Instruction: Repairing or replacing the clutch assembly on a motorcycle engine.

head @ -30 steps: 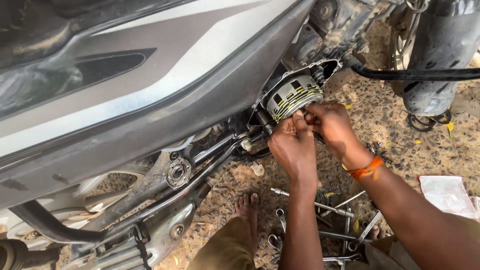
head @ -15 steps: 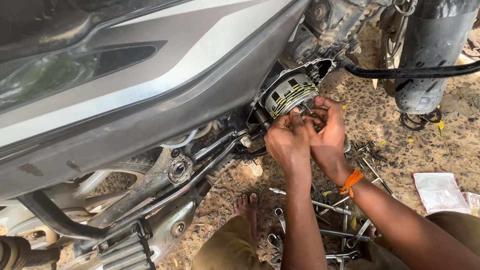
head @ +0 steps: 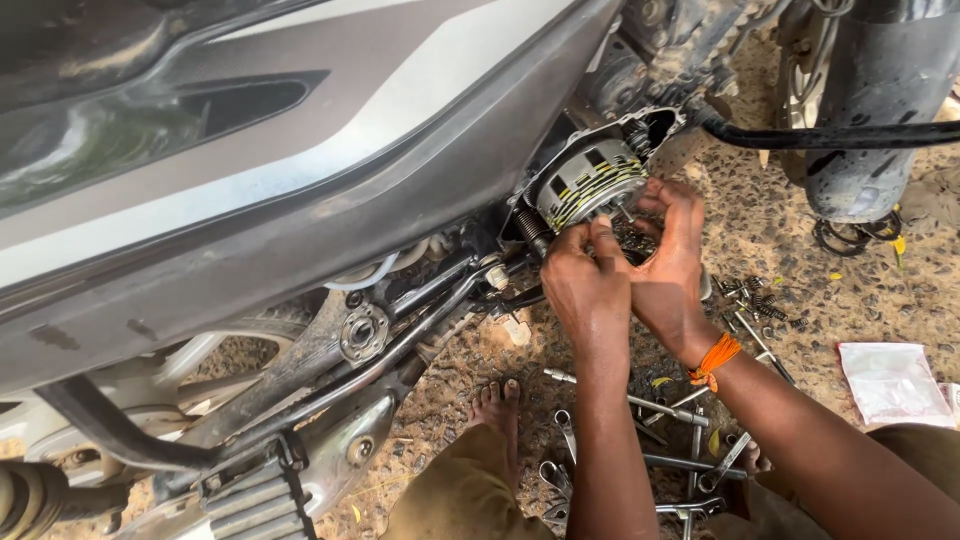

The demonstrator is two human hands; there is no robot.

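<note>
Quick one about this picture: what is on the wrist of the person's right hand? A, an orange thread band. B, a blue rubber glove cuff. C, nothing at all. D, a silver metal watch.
A: an orange thread band circles the wrist just below the right hand, which works with the left hand at the round metal clutch assembly on the motorcycle engine.

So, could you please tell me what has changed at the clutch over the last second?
The right hand has dropped from the clutch's right edge to cup beneath it, fingers spread. The left hand has kept its fingertips pinched at the lower edge of the clutch assembly; what they hold is too small to tell. The motorcycle and the spanners on the ground lie as before.
</note>
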